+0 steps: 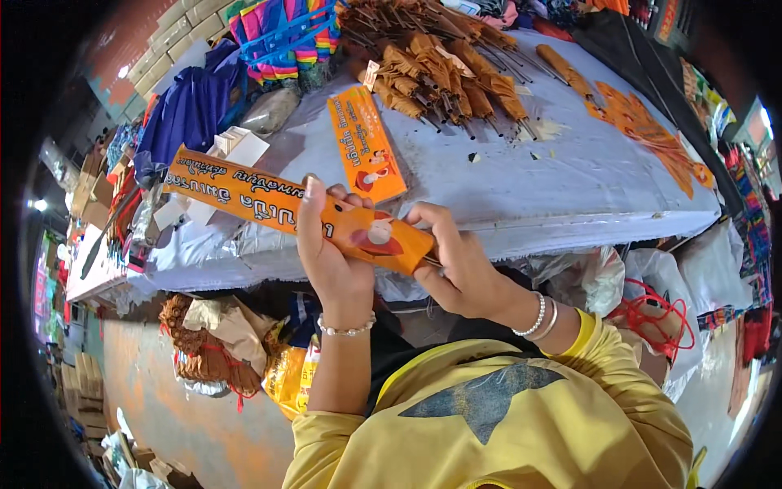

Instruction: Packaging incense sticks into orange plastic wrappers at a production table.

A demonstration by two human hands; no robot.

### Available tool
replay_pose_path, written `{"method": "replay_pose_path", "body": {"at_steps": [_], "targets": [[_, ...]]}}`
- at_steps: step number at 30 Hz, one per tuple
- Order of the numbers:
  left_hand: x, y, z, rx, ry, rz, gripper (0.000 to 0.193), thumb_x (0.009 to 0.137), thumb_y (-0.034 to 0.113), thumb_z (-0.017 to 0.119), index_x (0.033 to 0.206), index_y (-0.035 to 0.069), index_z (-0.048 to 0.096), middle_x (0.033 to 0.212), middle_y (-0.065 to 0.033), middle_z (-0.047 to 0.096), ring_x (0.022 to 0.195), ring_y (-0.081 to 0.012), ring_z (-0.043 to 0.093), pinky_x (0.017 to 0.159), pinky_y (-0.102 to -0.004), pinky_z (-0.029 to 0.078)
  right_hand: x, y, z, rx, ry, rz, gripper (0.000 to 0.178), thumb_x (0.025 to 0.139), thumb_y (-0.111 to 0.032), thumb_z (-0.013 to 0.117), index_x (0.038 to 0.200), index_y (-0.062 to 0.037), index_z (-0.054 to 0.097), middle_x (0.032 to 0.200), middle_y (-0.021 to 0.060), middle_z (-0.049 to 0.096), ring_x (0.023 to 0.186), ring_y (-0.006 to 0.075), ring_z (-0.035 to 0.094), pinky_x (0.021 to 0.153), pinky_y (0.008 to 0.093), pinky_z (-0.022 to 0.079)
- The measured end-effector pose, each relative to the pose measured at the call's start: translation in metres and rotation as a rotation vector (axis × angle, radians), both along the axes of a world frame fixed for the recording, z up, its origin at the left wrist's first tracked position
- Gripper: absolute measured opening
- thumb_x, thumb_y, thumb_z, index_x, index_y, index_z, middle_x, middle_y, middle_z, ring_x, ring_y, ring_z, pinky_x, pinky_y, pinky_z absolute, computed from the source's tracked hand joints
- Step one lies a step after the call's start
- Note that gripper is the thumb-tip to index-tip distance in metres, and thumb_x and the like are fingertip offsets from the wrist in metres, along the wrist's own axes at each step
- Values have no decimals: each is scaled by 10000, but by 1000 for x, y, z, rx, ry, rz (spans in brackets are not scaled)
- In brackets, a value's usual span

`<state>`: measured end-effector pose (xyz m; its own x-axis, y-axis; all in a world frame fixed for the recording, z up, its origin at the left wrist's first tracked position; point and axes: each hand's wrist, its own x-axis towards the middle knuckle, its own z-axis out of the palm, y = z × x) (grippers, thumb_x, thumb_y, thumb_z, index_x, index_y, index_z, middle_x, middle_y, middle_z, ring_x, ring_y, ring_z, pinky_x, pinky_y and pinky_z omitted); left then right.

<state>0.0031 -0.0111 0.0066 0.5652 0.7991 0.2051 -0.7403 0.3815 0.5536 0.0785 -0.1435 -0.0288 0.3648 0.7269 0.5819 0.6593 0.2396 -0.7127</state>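
Note:
A long narrow orange printed box (244, 187) is held above the near edge of the table, tilted down to the right. My left hand (334, 248) wraps around its middle, thumb stretched along the near face. At the right end, my right hand (456, 261) closes its fingers and thumb around the box's edge. A short piece of thin dark rod (433, 262) shows there between the fingers; what it belongs to is hidden. Just beyond my hands, a similar orange box (366, 147) lies flat on the table.
Brown-orange furled cloth bundles with thin dark rods (456, 81) are heaped on the white-covered table (505, 187). Spread orange pieces (652, 130) lie at the right. Dark blue cloth (191, 106) and a rainbow bundle (281, 41) sit far left; plastic bags (680, 269) hang below right.

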Motion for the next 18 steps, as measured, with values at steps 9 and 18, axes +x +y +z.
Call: {"method": "replay_pose_path", "body": {"at_steps": [9,18], "targets": [[3,22,-7,17,-86,-109,182,903,247,566,951,77,521,728,-7,486,652,-90,452,606,-245,378,11,2,-6,-282,283,246,362,913,-350,486,1019,-5,518,645,176,499,614,316,486,597,386,401],[-31,159,12,227,6,-12,217,912,270,544,983,72,494,734,-26,524,644,-126,510,603,-313,455,20,-80,-29,-824,713,515,335,924,-335,481,957,-15,574,704,-18,475,633,80,449,589,258,380]]}}
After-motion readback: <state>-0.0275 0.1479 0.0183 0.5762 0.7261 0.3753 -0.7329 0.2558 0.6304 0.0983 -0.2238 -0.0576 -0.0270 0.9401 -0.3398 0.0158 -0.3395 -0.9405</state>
